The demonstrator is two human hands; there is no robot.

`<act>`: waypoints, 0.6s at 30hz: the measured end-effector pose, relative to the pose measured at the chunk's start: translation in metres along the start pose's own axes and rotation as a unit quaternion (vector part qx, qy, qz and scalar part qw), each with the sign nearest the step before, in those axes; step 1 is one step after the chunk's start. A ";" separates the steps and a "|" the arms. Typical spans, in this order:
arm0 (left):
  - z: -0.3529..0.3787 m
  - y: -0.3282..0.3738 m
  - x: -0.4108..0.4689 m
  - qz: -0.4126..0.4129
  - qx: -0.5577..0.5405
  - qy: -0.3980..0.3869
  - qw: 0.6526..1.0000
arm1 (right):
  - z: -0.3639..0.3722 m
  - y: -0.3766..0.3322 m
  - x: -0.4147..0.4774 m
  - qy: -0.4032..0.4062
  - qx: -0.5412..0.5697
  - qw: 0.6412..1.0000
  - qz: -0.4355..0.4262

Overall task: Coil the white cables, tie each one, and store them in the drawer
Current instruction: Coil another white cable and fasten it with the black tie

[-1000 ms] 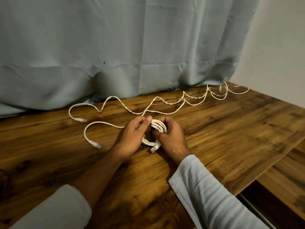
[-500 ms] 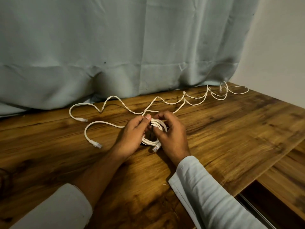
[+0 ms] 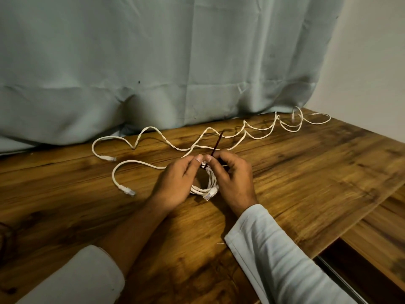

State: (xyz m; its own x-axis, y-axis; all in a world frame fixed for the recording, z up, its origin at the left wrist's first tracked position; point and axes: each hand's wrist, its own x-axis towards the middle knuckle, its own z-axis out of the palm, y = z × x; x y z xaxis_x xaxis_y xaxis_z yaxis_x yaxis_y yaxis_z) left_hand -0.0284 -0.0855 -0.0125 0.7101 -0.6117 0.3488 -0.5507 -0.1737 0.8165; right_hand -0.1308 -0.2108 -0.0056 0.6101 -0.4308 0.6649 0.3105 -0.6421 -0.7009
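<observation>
Left hand [image 3: 175, 185] and right hand [image 3: 235, 181] are being pinched onto a dark tie [image 3: 217, 143] atop the coiled cable [image 3: 211, 181].

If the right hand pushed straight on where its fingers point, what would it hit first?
Likely the left hand, whose fingertips sit just ahead of the right hand pinching the dark tie above the coiled cable.

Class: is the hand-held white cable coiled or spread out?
Coiled: cable loops stacked between left hand and right hand, which pinches a dark tie.
</observation>
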 end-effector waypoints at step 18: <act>0.001 0.007 -0.006 0.120 0.125 -0.066 0.983 | -0.001 0.014 0.008 0.025 0.134 0.974 0.179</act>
State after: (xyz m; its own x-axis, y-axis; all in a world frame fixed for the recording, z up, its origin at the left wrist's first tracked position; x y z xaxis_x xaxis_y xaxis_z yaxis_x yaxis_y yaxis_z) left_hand -0.0364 -0.0838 -0.0093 0.4931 -0.7500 0.4410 -0.7972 -0.1865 0.5742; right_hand -0.1225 -0.2238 -0.0103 0.6799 -0.6319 0.3720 0.2674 -0.2587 -0.9282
